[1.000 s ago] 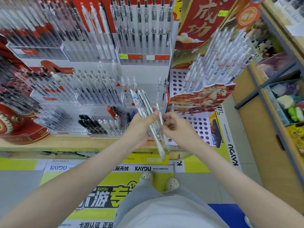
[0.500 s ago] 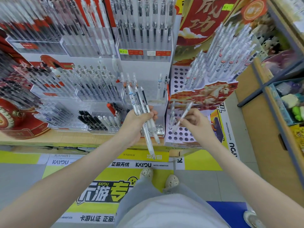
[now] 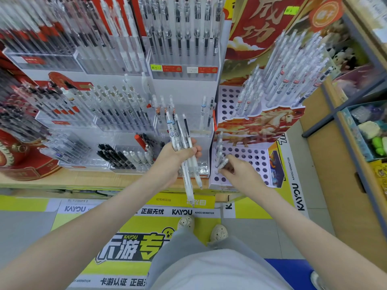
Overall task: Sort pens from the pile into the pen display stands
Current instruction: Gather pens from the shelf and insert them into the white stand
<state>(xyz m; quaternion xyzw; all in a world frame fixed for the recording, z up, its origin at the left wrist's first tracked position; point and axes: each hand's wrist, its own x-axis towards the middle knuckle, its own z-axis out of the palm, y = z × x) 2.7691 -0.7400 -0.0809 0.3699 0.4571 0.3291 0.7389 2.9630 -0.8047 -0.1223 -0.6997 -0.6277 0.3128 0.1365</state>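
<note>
**One pen at the holed stand, a bundle in the other hand**

Clear racks (image 3: 117,122) packed with pens fill the shelf on the left. In front of them the left hand (image 3: 178,158) curls its fingers tight round a bundle of pens (image 3: 180,132), tips pointing down. Just to its right, the right hand (image 3: 240,172) pinches a single white pen (image 3: 223,163) at the left edge of the purple holed stand (image 3: 251,158). Whether its tip sits in a hole cannot be told.

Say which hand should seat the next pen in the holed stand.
Right. The right hand pinches a pen at the stand's holes; the left hand grips the bundle.
</note>
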